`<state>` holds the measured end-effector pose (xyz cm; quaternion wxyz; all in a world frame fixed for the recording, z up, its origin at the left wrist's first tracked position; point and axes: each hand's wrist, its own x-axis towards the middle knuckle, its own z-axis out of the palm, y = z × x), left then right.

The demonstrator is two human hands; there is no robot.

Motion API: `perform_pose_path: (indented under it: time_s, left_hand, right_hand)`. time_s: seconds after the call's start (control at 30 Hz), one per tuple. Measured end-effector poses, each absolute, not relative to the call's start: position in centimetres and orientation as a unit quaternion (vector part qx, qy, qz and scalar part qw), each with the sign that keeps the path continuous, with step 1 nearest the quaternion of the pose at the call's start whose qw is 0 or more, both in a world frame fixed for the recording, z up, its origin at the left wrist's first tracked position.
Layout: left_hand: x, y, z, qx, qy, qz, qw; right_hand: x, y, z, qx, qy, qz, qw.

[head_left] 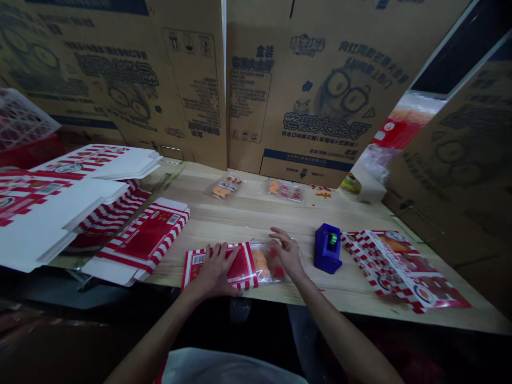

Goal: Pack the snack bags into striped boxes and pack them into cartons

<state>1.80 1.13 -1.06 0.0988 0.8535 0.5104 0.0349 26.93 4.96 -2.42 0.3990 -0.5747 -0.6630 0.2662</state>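
A red-and-white striped carton lies flat at the table's near edge. My left hand rests palm-down on it, fingers spread. A clear plastic bag with orange and red pieces sticks out of the carton's right end. My right hand lies on that bag with its fingers stretched over it.
A blue tape dispenser stands right of my hand. Finished striped packs lie at the right. Flat striped cartons and white stacks fill the left. Two more clear bags lie farther back, before large cardboard boxes.
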Motion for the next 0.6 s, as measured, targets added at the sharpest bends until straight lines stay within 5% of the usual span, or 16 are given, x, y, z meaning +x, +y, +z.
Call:
perform_pose_path:
  time_s: [0.07,0.23,0.5,0.6]
  left_hand:
    - [1.6,1.1,-1.2,0.854,0.510,0.027,0.100]
    - [1.6,1.1,-1.2,0.854,0.510,0.023,0.096]
    - [2.4,0.9,-1.2,0.855,0.511,0.035,0.085]
    - [1.9,0.9,-0.7,0.843,0.530,0.050,0.076]
  right_hand:
    - [29.6,4.3,-2.0,-0.632,-0.604,0.229,0.428]
    - [32.9,1.0,-1.6,-0.729,-0.560,0.261,0.296]
    - [22.4,-1.3,-1.8,-0.555,-0.472,0.557,0.398]
    - [21.2,-1.6,-1.9,-0.516,-0.449,0.583,0.437]
